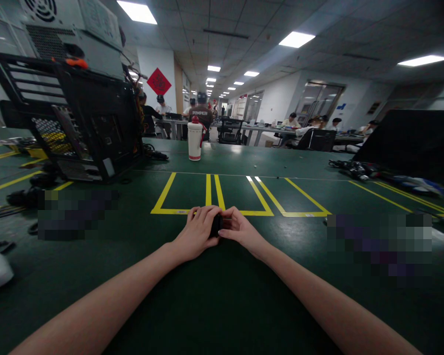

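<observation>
A small black object (216, 226) sits between my two hands, just above or on the green table; its kind I cannot make out. My left hand (199, 228) wraps over it from the left, fingers curled across its top and hiding most of it. From the right, my right hand (240, 228) holds the object's edge with thumb and fingertips in a curved grip. Both hands are close to the front line of the yellow tape rectangles (211, 212) on the green table (210, 305).
At left stands a black computer case (96, 123) with a grey metal unit on top. A white tumbler (195, 140) with a red lid is at the back. Cables (355, 170) and a dark screen (422, 148) lie at right. Several people sit at desks beyond.
</observation>
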`<state>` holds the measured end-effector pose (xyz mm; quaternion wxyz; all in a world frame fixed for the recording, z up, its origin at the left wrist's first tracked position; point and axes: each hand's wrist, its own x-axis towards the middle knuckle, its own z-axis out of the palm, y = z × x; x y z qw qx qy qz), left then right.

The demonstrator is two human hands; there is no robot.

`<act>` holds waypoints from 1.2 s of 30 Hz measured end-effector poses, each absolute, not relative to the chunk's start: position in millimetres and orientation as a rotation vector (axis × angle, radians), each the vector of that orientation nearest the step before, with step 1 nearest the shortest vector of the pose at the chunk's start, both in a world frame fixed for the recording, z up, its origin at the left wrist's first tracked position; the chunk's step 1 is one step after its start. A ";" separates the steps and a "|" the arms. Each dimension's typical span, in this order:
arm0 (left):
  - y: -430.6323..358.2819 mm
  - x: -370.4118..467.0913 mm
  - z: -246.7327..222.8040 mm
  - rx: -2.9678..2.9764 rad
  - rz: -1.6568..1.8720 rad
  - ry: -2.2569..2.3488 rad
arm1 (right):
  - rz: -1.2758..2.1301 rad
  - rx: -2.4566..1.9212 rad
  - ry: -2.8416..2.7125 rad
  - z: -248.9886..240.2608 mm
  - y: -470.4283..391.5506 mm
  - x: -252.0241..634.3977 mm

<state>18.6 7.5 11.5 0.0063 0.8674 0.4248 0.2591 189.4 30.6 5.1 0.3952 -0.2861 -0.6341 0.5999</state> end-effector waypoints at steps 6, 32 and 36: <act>10.2 19.8 8.3 2.727 0.854 1.347 | 1.445 -0.752 -1.610 6.4 29.1 186.6; 8.9 18.9 9.1 2.716 0.852 1.327 | 1.527 -0.784 -1.574 6.8 29.7 188.0; 8.9 18.7 9.0 2.716 0.823 1.342 | 1.531 -0.704 -1.570 4.9 29.7 187.3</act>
